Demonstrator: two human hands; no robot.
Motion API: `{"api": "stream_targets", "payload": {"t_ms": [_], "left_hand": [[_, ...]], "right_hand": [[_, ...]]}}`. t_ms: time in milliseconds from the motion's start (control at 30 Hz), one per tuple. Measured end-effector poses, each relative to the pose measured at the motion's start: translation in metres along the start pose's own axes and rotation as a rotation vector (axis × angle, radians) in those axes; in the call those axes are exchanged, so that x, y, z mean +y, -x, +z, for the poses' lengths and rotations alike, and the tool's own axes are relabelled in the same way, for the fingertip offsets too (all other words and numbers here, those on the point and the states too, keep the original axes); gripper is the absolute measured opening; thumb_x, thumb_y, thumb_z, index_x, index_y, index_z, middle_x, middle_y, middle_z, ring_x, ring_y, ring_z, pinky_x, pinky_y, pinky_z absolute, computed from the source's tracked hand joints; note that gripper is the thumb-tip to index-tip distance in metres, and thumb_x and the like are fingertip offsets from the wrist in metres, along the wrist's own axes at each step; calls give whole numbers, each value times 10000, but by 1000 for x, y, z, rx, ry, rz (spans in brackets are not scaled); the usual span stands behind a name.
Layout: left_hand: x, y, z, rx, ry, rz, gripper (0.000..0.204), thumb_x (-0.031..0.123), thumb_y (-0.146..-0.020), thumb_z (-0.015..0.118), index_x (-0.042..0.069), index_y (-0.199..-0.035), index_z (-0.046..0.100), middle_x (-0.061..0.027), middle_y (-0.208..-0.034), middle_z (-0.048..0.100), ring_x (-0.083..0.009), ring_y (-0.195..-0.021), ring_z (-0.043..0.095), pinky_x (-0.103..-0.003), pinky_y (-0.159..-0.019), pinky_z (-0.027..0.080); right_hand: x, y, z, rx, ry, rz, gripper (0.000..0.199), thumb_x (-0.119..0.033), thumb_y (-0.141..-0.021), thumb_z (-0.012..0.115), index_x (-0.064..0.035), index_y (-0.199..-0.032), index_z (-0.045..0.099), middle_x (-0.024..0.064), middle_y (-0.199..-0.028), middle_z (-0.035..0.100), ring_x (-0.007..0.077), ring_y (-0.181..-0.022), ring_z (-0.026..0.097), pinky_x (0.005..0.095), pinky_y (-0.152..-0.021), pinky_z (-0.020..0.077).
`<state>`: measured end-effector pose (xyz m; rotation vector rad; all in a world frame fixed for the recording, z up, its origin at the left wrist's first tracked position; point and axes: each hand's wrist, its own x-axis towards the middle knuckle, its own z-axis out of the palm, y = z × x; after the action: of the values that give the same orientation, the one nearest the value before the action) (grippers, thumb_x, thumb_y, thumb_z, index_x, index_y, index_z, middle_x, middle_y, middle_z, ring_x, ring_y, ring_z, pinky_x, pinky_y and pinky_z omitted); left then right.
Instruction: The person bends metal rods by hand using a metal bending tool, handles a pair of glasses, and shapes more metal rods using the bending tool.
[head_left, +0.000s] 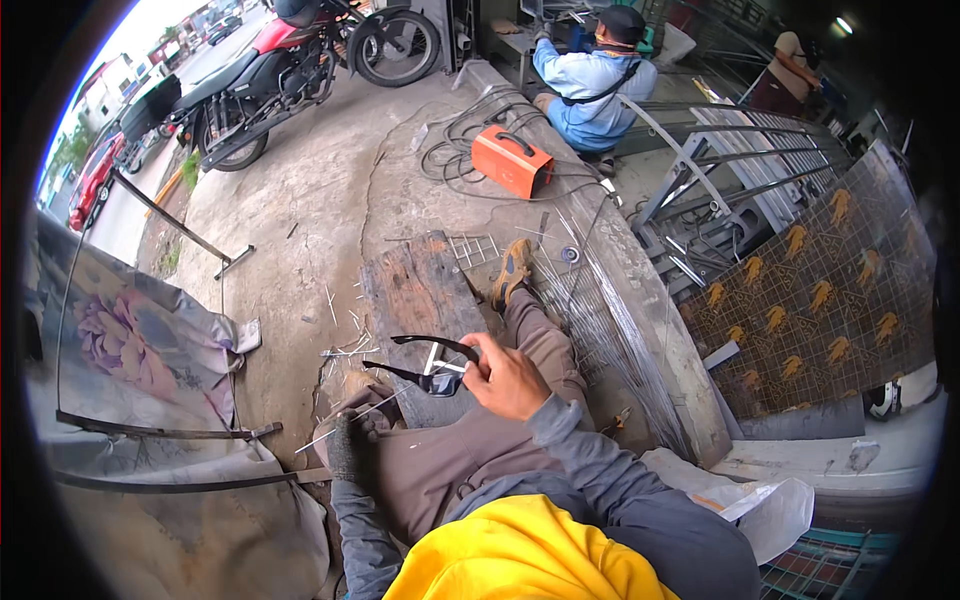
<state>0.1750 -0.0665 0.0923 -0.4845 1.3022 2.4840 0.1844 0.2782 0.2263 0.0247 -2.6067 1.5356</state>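
My right hand [508, 380], bare, holds a pair of dark safety glasses [432, 368] by one arm, lifted above my knee with both arms unfolded. My left hand [352, 442], in a dark knit glove, rests low by my left knee and pinches a thin metal rod [345, 425] that slants up to the right. I sit on the concrete with my right leg stretched out, the brown shoe [514, 268] beside a worn wooden board [420, 290]. Short wire offcuts [345, 335] lie scattered near the board.
An orange welding machine [512, 160] with cables sits ahead, near a seated person in a blue shirt [592, 85]. Metal gate frames [720, 180] and wire mesh with orange patterned sheet [820, 290] lie right. A motorcycle [270, 75] stands far left; floral cloth [130, 340] covers the left.
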Motion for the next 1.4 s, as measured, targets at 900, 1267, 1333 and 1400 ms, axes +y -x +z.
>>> {"api": "stream_targets", "payload": {"t_ms": [900,1267,1333,1400], "left_hand": [[-16,22,82,30,-1280,649,440,104,-977,489,-20,-1390,405,-166,-1312,579,-227,-1140,598,-301,-945,461],[-2,25,125,22,-186,-64,435,321,-961,573,131,-1346,502,-35,-1242,588,-159,-1031,585,-304,-875,500],[-6,26,128,35,-354,-170,374,397,-960,573,171,-1259,559,6,-1182,605,-134,-951,601,-305,-780,527],[-10,36,138,5,-424,-173,350,399,-973,558,140,-1208,575,-25,-1094,633,-145,-909,635,-305,-674,549]], "right_hand": [[33,56,54,69,-186,-69,539,-154,-910,569,-131,-1434,446,179,-838,586,359,-751,600,458,-687,481],[35,55,15,-296,-191,-242,573,-202,-810,745,-66,-1294,471,168,-1108,527,347,-1010,573,430,-885,474],[26,55,15,-320,-234,-234,561,-157,-792,759,-58,-1263,470,146,-1061,519,315,-951,588,419,-844,486],[15,53,14,-310,-272,-224,569,-145,-794,756,-57,-1275,466,132,-1023,502,290,-907,578,401,-817,487]]}}
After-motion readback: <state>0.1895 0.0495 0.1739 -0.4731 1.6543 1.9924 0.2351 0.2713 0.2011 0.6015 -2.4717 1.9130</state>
